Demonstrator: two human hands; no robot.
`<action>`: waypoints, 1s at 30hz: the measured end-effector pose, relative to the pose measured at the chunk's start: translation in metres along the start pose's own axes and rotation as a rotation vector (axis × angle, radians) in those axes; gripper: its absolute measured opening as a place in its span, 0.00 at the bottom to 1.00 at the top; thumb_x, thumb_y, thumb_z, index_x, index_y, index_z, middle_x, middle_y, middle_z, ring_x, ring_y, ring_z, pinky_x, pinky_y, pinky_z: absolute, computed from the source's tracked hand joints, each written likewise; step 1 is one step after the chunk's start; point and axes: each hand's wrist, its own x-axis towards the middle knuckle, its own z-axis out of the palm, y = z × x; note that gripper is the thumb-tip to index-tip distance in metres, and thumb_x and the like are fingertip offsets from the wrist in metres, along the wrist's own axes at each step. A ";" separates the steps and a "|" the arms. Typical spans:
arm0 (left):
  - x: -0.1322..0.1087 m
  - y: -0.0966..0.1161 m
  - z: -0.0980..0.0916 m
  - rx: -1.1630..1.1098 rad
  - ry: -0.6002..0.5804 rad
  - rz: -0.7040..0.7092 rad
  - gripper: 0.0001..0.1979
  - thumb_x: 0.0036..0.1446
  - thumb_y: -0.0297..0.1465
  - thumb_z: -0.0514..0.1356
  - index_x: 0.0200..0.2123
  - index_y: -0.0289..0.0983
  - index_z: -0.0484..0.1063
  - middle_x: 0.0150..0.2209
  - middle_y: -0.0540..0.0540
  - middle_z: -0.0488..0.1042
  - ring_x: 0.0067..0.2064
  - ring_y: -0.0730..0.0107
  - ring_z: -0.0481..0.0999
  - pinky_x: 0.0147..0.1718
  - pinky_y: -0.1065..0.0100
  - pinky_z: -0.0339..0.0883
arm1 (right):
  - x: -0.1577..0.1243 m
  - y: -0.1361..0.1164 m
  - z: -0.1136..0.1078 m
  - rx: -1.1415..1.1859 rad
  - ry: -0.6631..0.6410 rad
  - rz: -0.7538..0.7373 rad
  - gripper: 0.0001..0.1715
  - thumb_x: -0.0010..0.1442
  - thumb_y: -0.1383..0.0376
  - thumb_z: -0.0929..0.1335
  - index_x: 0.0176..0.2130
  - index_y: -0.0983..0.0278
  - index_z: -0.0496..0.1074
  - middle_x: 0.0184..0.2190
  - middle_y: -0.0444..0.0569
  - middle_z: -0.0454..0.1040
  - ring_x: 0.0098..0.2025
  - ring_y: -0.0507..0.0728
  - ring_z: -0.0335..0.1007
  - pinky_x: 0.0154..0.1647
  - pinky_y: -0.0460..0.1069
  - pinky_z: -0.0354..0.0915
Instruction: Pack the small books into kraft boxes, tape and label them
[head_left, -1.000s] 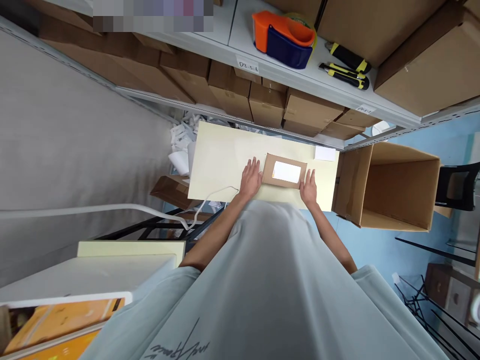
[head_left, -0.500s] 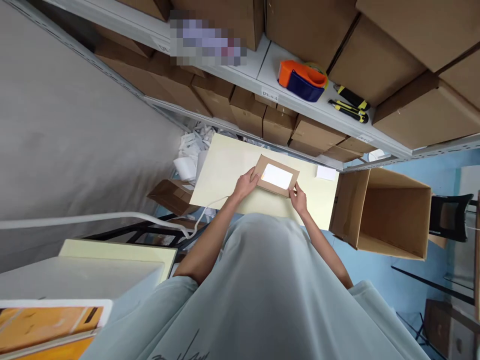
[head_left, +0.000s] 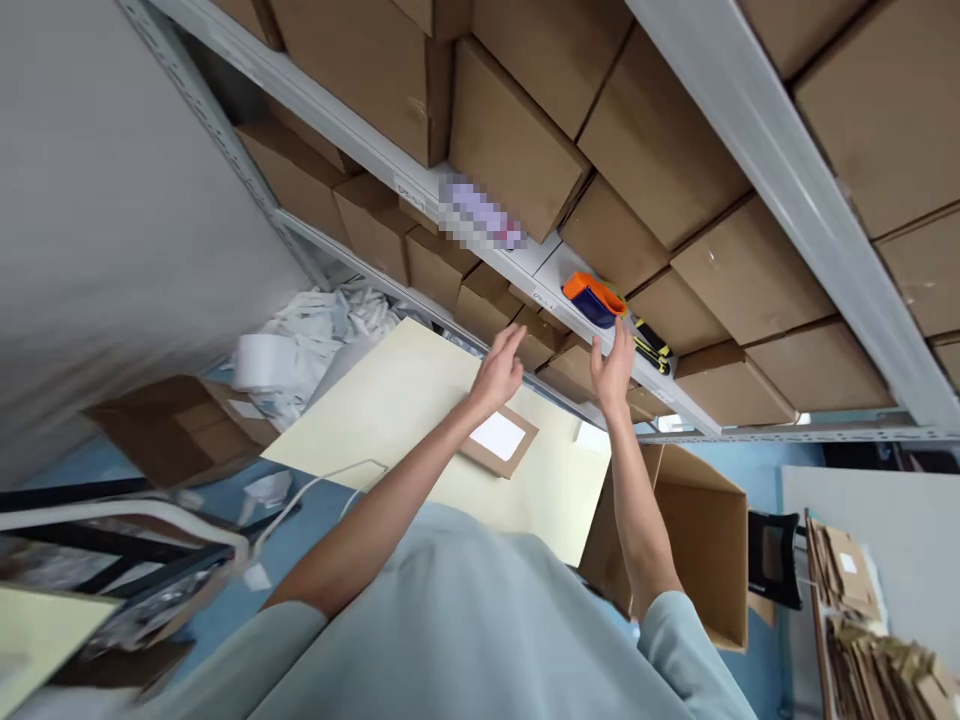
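The small brown cardboard box (head_left: 517, 460) with a white label lies on the pale yellow table, partly covered from view by my left forearm. Above it my left hand (head_left: 498, 374) is raised with its fingers stretched out, holding nothing. My right hand (head_left: 615, 368) is lifted at the shelf edge, thumb apart from the fingers, and holds nothing visible. Its fingertips overlap the lower edge of an orange and dark blue tape dispenser (head_left: 592, 302); I cannot tell whether they touch it. Yellow and black utility knives (head_left: 651, 352) lie just right of that hand.
Brown cartons (head_left: 517, 130) fill the grey shelving. A large open carton (head_left: 705, 540) stands right of the table (head_left: 352, 400). At left are an open box (head_left: 180, 425), a white roll (head_left: 264, 362) and crumpled white material. A white cable (head_left: 150, 515) crosses the lower left.
Both hands have let go of the small box, leaving it on the table, and have risen toward the shelf. The view has tilted and moved closer to the shelving.
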 end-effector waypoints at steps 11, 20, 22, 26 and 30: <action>0.015 0.066 -0.014 -0.194 0.036 0.087 0.23 0.72 0.33 0.57 0.67 0.39 0.72 0.46 0.46 0.84 0.43 0.64 0.84 0.52 0.62 0.77 | 0.105 -0.023 -0.001 -0.254 -0.323 0.073 0.28 0.74 0.60 0.67 0.65 0.74 0.63 0.57 0.73 0.79 0.60 0.72 0.77 0.63 0.61 0.68; -0.054 0.066 -0.017 -0.306 0.000 0.110 0.11 0.69 0.34 0.63 0.52 0.40 0.77 0.48 0.44 0.82 0.44 0.65 0.84 0.47 0.64 0.80 | -0.061 -0.074 -0.013 0.845 -0.097 0.202 0.33 0.71 0.41 0.69 0.56 0.65 0.72 0.53 0.59 0.81 0.53 0.64 0.78 0.59 0.58 0.73; -0.075 0.067 -0.018 -0.293 0.009 0.101 0.07 0.68 0.33 0.65 0.49 0.41 0.77 0.45 0.46 0.80 0.43 0.66 0.83 0.45 0.65 0.80 | -0.104 -0.090 -0.014 1.006 -0.116 0.300 0.32 0.70 0.40 0.70 0.55 0.64 0.74 0.52 0.57 0.82 0.52 0.62 0.79 0.59 0.57 0.73; -0.106 0.070 -0.029 -0.259 -0.016 0.113 0.05 0.69 0.31 0.65 0.47 0.41 0.76 0.42 0.47 0.79 0.42 0.67 0.82 0.45 0.66 0.79 | -0.150 -0.108 -0.023 1.090 -0.089 0.397 0.33 0.67 0.40 0.73 0.54 0.64 0.76 0.50 0.56 0.84 0.51 0.61 0.80 0.59 0.57 0.73; -0.117 0.083 -0.044 -0.234 -0.092 0.198 0.07 0.73 0.32 0.62 0.51 0.42 0.77 0.47 0.45 0.80 0.46 0.65 0.83 0.48 0.65 0.79 | -0.159 -0.108 -0.036 1.129 -0.134 0.404 0.36 0.65 0.36 0.73 0.51 0.64 0.78 0.49 0.58 0.85 0.51 0.64 0.82 0.57 0.58 0.76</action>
